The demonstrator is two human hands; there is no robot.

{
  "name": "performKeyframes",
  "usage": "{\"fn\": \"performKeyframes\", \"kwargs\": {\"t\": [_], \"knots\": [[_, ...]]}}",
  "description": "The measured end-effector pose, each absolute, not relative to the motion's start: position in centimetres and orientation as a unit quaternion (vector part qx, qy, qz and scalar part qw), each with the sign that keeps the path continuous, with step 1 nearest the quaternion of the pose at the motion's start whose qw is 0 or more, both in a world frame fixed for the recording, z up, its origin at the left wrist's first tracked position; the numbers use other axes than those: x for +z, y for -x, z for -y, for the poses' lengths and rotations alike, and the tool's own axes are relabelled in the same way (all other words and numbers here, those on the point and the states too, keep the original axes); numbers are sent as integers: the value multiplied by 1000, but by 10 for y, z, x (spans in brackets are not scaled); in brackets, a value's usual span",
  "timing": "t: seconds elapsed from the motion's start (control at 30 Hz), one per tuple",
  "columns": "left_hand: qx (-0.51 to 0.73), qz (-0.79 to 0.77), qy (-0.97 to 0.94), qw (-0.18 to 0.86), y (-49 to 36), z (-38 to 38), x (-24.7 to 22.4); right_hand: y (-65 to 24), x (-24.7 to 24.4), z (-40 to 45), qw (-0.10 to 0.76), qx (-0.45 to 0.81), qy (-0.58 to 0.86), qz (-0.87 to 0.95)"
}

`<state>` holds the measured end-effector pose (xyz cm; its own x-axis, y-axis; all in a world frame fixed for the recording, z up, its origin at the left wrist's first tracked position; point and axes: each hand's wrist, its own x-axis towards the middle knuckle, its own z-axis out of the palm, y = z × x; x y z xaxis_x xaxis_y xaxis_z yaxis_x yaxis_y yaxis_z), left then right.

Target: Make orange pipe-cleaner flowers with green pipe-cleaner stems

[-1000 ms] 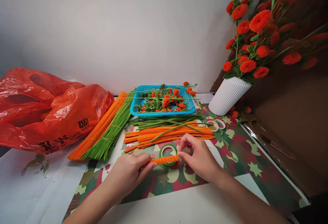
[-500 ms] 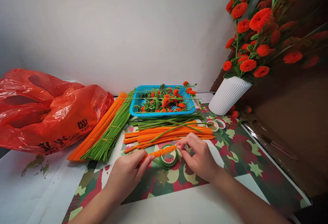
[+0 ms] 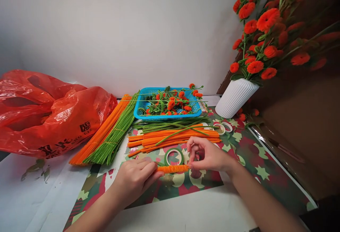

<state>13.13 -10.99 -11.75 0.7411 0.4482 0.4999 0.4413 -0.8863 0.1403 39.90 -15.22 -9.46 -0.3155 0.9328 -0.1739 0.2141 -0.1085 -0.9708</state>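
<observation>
An orange coiled pipe cleaner stretches level between my two hands, low over the patterned cover. My left hand is closed round its left end, with fingers hiding that part. At the other end, my right hand pinches the tip between thumb and forefinger. Just behind the coil lies a roll of green tape. Farther back are loose orange pipe cleaners in a pile, with green pipe cleaners behind and a few across them.
A blue basket holds small orange flowers. To the left lie a bundle of orange stems, a green bundle and a red plastic bag. A white vase of orange flowers leans at right, near white tape rings.
Both hands have lowered the coil toward me, and it has turned from slanting to level. The green tape roll, partly covered before, now shows more fully.
</observation>
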Motion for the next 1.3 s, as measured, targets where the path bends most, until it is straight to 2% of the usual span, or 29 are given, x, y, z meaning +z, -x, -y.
{"fn": "performKeyframes", "kwargs": {"t": [0.23, 0.37, 0.47, 0.67, 0.93, 1.03, 1.17, 1.3], "knots": [[261, -211, -942, -20, -132, 111, -119, -403, -111, 145, 290, 638, 450, 553], [264, -225, -938, 12, -131, 109, -120, -401, -115, 143, 301, 627, 455, 556], [266, -238, -934, 29, -129, 108, -121, -400, -113, 145, 277, 576, 477, 603], [257, -229, -939, -13, -130, 107, -122, -397, -100, 148, 199, 398, 459, 769], [252, -239, -935, -67, -132, 102, -123, -383, -99, 153, 157, 225, 504, 819], [233, -280, -930, -38, -130, 102, -124, -379, -99, 153, 154, 146, 505, 836], [194, -342, -918, 59, -130, 101, -121, -376, -100, 151, 166, 55, 503, 846], [139, -382, -905, 129, -133, 97, -112, -373, -102, 150, 167, 51, 504, 846]]}}
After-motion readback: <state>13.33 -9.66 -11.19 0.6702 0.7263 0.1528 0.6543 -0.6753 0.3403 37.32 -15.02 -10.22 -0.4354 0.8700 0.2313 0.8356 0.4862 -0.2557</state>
